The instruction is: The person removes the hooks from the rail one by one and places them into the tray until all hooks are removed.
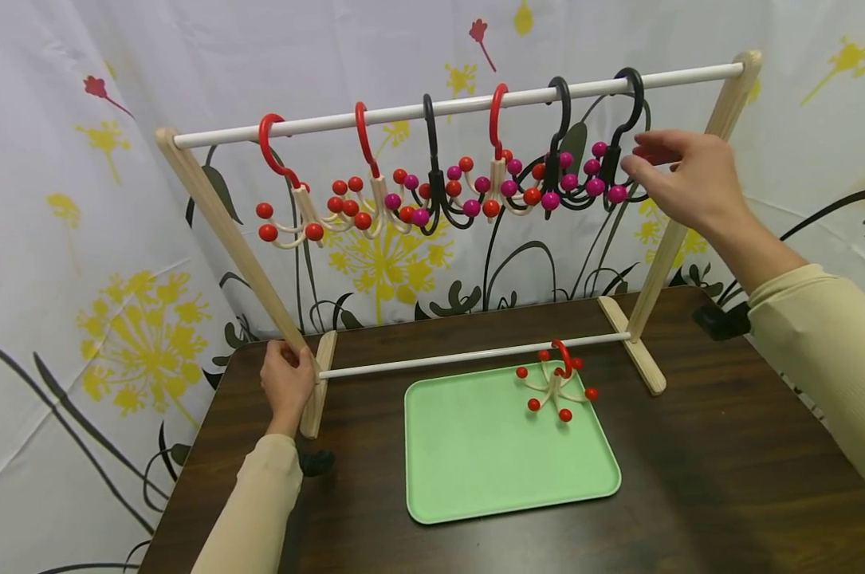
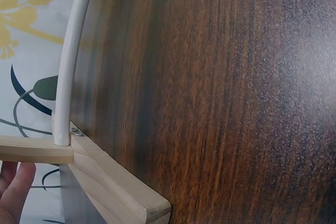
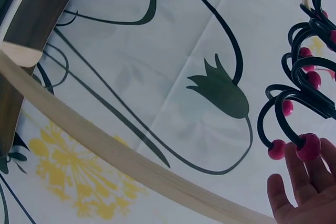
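Observation:
My left hand (image 1: 288,381) grips the lower end of the rack's left wooden post (image 1: 249,271); in the left wrist view its fingers (image 2: 21,182) lie against the post. My right hand (image 1: 697,179) is raised beside the rightmost black hanger (image 1: 637,100), which hangs by its hook from the white top rod (image 1: 432,111). Its fingers are extended loosely. In the right wrist view they sit right at a magenta ball (image 3: 308,147) on one of that hanger's curved arms. Further left hang several similar hangers, black with magenta balls or red-hooked with pale arms and red balls.
A light green tray (image 1: 489,470) lies on the dark wood table (image 1: 726,462) before the rack. On its back right part rests a red-hooked hanger (image 1: 555,389). The rack's right post (image 1: 665,255) stands under my right forearm. Behind hangs a flower-patterned curtain (image 1: 145,239).

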{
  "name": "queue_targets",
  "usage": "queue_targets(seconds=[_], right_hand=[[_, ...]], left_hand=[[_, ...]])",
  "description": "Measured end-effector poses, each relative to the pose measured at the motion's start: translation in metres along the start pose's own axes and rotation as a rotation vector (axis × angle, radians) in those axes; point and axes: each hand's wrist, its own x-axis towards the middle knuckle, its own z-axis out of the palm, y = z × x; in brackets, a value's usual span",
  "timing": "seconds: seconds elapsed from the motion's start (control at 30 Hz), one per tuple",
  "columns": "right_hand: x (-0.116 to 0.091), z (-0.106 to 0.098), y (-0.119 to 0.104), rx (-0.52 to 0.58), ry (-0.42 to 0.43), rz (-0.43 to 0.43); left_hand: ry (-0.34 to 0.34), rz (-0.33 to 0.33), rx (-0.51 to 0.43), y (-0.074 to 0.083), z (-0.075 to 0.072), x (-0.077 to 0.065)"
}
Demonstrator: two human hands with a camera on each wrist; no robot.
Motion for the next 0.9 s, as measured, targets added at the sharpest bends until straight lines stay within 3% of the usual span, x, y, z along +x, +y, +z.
queue_targets(seconds=[0.3, 0.9], right_hand=[[0.007, 0.009, -0.001, 0.021, -0.106, 0.080], [0.007, 0.020, -0.002, 0.006, -0.093, 0.115]], left_hand=[[-0.004, 0.002, -0.011, 0.001, 0.002, 0.002], [-0.009, -0.006, -0.004, 0.000, -0.001, -0.001]])
